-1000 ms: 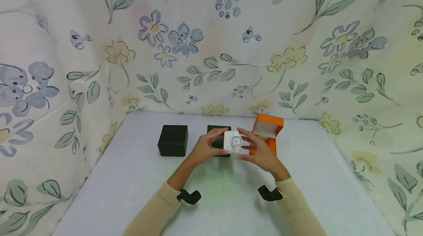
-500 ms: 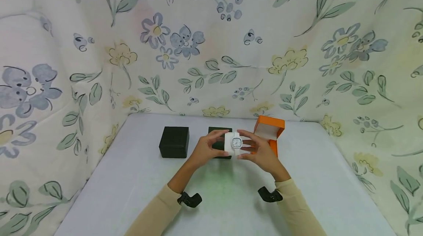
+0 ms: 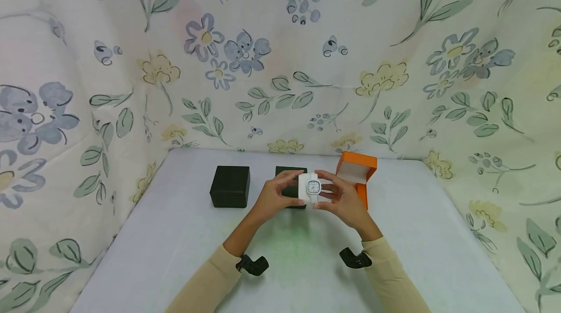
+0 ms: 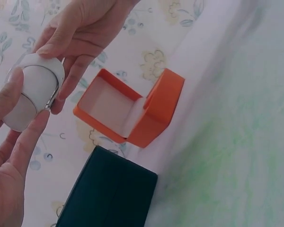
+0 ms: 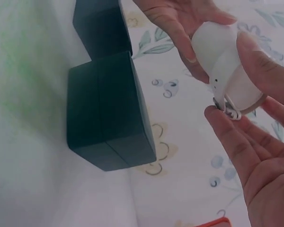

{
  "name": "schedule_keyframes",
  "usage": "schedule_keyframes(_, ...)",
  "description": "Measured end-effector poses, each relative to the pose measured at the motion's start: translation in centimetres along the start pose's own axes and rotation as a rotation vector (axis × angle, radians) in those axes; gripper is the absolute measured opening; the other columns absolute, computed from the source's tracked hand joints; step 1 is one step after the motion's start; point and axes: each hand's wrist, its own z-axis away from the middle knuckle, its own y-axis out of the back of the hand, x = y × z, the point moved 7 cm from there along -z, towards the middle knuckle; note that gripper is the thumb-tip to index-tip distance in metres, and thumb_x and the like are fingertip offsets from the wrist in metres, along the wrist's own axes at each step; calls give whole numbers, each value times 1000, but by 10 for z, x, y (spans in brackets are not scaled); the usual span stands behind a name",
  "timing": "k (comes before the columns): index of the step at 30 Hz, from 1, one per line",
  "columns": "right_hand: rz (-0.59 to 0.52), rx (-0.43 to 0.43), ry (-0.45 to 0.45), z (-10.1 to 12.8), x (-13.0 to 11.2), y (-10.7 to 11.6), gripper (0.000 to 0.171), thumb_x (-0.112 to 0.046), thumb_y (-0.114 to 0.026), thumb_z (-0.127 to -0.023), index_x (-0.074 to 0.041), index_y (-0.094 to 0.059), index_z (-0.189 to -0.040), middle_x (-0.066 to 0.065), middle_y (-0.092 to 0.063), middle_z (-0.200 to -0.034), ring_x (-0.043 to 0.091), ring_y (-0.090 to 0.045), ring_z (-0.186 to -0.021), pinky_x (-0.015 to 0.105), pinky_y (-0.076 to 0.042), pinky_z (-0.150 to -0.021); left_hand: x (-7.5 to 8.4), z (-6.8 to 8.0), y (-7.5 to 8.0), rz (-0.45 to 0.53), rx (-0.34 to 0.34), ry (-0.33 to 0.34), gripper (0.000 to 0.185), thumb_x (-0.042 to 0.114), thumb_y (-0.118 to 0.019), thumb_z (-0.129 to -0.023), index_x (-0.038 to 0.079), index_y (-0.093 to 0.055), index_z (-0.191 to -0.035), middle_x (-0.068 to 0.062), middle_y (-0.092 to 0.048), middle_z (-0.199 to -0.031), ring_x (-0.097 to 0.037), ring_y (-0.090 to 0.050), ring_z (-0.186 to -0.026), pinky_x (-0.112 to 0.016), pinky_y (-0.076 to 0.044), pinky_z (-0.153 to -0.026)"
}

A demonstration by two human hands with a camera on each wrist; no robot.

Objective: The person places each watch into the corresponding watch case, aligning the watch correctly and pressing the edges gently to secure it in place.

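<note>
A white wristwatch (image 3: 313, 187) with a squarish dial is wrapped round a white watch cushion (image 3: 303, 188), held above the table between both hands. My left hand (image 3: 273, 195) grips the cushion's left end between thumb and fingers. On the other side, my right hand (image 3: 346, 202) grips the watch and cushion; in the right wrist view its thumb lies across the cushion, with a fingertip at the strap's buckle (image 5: 232, 111). The strap (image 5: 222, 71) looks fastened there. Behind the hands stand a dark green box (image 5: 104, 109) and an open orange watch box (image 4: 156, 111) with pale lining.
A black box (image 3: 230, 187) sits closed at the back left of the white table (image 3: 289, 264). The green box is partly hidden by my left hand, the orange box by my right. A floral cloth (image 3: 280, 123) hangs behind the table.
Both hands keep hold of the watch and cushion in nearly the same place. The right wrist has shifted slightly left; the boxes stay put.
</note>
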Motion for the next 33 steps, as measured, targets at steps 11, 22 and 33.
schedule_keyframes(11,-3,38,31,-1,-4,-3,80,-6,-87,-77,-16,-53,-149,7,-54,-147,35,-64,-117,37,-54,-98,1,0,-1,-12,17,-26,73,5,-84,-82,24,-56,-147,0,-52,-143,-24,-60,-122,-38,-62,-81)
schedule_keyframes(22,30,11,40,0,-6,-5,78,-9,-88,-79,-15,-54,-148,12,-55,-142,35,-66,-115,48,-54,-95,2,0,-2,-29,-17,1,75,1,-83,-83,19,-54,-149,1,-51,-145,-23,-58,-125,-32,-62,-78)
schedule_keyframes(33,8,15,25,1,-2,-6,72,-11,-85,-83,-10,-52,-147,10,-55,-140,35,-65,-114,45,-55,-96,27,5,-9,-40,-20,13,71,-1,-81,-84,7,-52,-149,-6,-50,-146,-30,-57,-127,-30,-61,-80)
